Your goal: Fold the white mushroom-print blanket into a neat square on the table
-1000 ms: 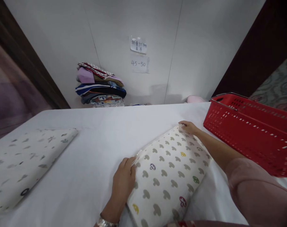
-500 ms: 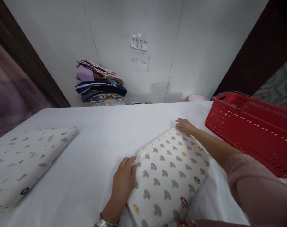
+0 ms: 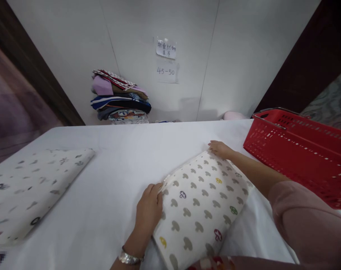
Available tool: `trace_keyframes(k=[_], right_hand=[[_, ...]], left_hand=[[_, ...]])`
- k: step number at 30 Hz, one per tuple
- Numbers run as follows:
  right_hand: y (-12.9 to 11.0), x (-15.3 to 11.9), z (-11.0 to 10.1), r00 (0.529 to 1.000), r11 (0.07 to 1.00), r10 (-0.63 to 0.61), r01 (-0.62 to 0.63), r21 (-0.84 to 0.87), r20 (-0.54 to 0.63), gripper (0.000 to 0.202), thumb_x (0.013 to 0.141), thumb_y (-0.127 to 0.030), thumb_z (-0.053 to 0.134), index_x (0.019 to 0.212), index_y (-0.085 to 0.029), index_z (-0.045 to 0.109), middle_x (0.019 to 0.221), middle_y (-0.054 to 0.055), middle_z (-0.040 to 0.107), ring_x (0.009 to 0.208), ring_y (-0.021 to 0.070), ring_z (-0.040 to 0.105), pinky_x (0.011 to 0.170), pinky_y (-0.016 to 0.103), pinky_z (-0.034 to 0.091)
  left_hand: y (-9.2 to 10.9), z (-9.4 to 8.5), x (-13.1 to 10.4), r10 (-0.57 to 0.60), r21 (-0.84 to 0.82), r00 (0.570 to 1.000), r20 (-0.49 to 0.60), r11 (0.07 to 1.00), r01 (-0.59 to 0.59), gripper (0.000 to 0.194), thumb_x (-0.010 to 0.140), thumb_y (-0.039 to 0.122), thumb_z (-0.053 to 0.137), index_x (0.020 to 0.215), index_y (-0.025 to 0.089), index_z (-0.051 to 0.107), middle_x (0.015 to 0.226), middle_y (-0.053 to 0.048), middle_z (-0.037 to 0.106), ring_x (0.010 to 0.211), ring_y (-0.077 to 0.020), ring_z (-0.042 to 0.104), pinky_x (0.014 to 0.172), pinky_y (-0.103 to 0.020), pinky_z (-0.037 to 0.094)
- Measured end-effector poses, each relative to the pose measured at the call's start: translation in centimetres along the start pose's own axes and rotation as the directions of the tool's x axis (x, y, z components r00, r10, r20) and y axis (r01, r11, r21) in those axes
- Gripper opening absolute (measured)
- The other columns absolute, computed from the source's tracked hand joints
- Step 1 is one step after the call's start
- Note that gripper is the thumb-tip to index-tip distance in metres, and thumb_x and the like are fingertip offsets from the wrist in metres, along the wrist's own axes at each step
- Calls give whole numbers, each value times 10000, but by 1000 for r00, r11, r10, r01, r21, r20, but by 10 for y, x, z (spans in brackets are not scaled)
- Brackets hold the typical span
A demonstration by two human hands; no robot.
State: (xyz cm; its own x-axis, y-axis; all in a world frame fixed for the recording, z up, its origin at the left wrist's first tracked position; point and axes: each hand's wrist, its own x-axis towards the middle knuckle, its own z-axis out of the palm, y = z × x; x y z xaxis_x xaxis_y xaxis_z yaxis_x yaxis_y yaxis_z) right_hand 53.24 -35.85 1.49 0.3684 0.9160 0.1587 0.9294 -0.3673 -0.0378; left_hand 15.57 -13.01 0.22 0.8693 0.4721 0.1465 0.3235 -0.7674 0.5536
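Observation:
A folded white cloth with a mushroom print lies slanted on the white-covered table. My left hand is closed on its left edge near the upper left corner, thumb on the cloth and fingertips curled at the border. At the far right corner, my right hand has that corner between thumb and fingers. The parts of the fingers under the cloth are hidden. The near edge of the cloth reaches my clothing at the bottom of the view.
Another folded white cloth with a leaf-like print lies on the left. A red perforated basket stands on the right beside my arm. Behind the table, a stack of folded fabrics is against the wall, below and left of paper signs.
Both hands keep hold of the mushroom-print cloth in nearly the same place. The view has shifted slightly, and the near part of the cloth sits marginally further right.

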Motion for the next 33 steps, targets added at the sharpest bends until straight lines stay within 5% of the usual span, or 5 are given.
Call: trace_keyframes(k=[6,14,19,24,33], right_hand=[[-6,3,-7,994,993,107,-107,47,9,105,768,-136,500,742,-189,587,1099,82,622,1136,218,501,950,353,404],[-9,10,-1,958,961,274,-277,25,86,201,790,-174,465,906,-191,629,980,76,665,908,203,602,813,317,458],[-2,13,1,975,986,165,-166,-5,149,358,773,-147,456,1074,-227,634,1101,53,651,1027,207,577,909,332,428],[0,16,0,985,999,21,-14,-42,172,346,801,-185,438,1065,-224,658,1082,60,657,1036,217,570,928,363,417],[-10,12,-5,989,997,-55,61,-43,138,289,842,-237,425,988,-208,672,998,76,659,964,211,562,887,353,407]], left_hand=[[0,-1,-1,-10,-3,1000,14,1000,10,327,867,194,358,1128,244,548,1018,-26,561,928,-171,543,782,-308,457],[5,-3,-1,-25,-2,999,26,1000,25,341,869,172,340,1142,232,536,1013,-39,551,927,-177,536,789,-320,448],[5,-4,0,-28,-3,999,22,1000,28,321,869,182,354,1128,235,537,996,-36,553,927,-178,537,792,-318,442],[7,-4,-1,-19,-18,1000,-3,1000,19,281,887,264,370,1101,230,550,979,-34,572,912,-180,548,781,-317,447],[5,-2,-1,-19,-33,1000,-20,999,19,296,915,329,322,1031,224,574,911,-32,587,867,-182,555,773,-330,452]])
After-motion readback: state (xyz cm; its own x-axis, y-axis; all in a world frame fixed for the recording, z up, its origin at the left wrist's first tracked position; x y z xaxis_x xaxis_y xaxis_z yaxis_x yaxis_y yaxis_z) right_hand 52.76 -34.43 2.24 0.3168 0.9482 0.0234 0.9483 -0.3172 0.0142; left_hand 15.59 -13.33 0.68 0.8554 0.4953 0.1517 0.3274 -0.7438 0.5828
